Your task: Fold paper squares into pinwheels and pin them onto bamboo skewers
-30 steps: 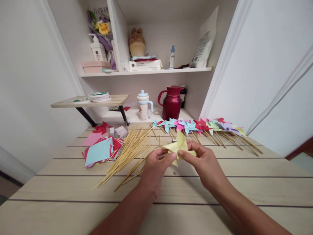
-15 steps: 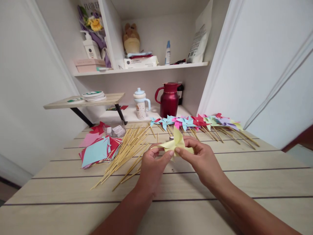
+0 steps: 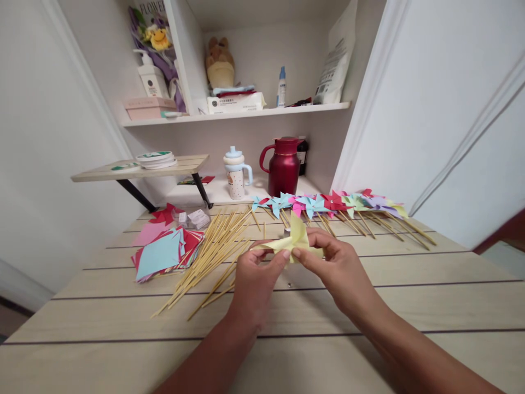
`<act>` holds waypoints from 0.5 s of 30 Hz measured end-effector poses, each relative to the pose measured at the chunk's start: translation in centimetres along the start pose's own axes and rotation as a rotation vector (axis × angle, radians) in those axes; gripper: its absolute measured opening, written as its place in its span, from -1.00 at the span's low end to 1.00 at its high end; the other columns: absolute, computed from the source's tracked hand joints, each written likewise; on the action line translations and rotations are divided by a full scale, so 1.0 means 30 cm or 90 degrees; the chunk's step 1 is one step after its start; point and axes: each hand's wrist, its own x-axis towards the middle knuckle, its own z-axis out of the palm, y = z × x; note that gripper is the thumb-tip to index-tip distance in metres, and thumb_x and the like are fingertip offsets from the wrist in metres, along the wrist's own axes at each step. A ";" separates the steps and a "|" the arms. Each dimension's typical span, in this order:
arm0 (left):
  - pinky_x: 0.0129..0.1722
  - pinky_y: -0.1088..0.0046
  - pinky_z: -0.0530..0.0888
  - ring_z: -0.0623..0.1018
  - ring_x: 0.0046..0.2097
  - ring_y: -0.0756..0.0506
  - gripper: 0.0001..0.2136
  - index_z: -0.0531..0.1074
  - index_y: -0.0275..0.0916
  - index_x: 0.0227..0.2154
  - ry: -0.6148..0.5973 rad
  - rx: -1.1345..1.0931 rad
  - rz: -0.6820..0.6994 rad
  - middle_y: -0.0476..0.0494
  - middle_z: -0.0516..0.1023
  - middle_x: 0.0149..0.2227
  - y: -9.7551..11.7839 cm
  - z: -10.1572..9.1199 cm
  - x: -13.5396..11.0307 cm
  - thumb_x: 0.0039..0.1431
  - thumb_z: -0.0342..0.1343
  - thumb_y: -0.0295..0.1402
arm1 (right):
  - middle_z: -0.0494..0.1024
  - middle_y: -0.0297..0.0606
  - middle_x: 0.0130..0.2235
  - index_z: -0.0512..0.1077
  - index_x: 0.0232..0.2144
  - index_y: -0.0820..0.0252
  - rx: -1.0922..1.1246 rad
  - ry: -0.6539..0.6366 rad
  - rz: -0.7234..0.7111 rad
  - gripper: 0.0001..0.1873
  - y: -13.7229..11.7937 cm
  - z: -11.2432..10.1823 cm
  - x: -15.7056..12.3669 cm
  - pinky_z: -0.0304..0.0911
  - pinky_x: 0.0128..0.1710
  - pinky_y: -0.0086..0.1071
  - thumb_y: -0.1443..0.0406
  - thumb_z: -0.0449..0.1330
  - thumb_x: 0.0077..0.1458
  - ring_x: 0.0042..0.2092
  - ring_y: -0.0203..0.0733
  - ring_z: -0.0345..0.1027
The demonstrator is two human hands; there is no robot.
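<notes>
Slatted table [image 3: 102,317], sticks [image 3: 217,246] beside left hand [image 3: 255,279]

Left hand [image 3: 256,279] and right hand [image 3: 340,265] close together, in thumb-and-finger pinches.

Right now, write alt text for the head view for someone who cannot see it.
A person's bare-handed left grip and right grip hold folded yellow paper over a plank table. Wooden sticks and coloured paper squares lie to the left; colourful pinwheels lie back right, near a red jug.
</notes>
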 end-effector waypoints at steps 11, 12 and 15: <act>-0.35 0.46 0.43 0.56 -0.37 -0.08 -0.78 0.61 -0.31 -0.42 0.078 0.003 -0.091 -0.14 0.62 -0.41 0.026 0.013 -0.020 -0.08 0.32 -0.24 | 0.53 -0.22 -0.05 0.50 -0.44 0.12 -0.018 -0.003 0.024 -0.80 0.029 0.011 -0.006 0.17 0.06 -0.13 0.12 0.31 0.03 0.03 0.00 0.37; -0.37 0.47 0.42 0.54 -0.40 -0.06 -0.78 0.60 -0.32 -0.43 0.080 -0.010 -0.101 -0.14 0.62 -0.42 0.026 0.012 -0.019 -0.09 0.32 -0.25 | 0.53 -0.22 -0.03 0.51 -0.42 0.11 -0.022 -0.004 0.020 -0.81 0.034 0.012 -0.005 0.17 0.06 -0.14 0.12 0.31 0.04 0.04 0.00 0.37; -0.38 0.47 0.42 0.52 -0.42 -0.05 -0.77 0.61 -0.33 -0.41 0.087 -0.053 -0.117 -0.14 0.62 -0.43 0.019 0.005 -0.013 -0.10 0.33 -0.26 | 0.53 -0.25 -0.03 0.52 -0.35 0.07 -0.023 -0.005 0.019 -0.83 0.047 0.009 0.000 0.21 0.02 -0.16 0.13 0.29 0.07 0.02 -0.03 0.38</act>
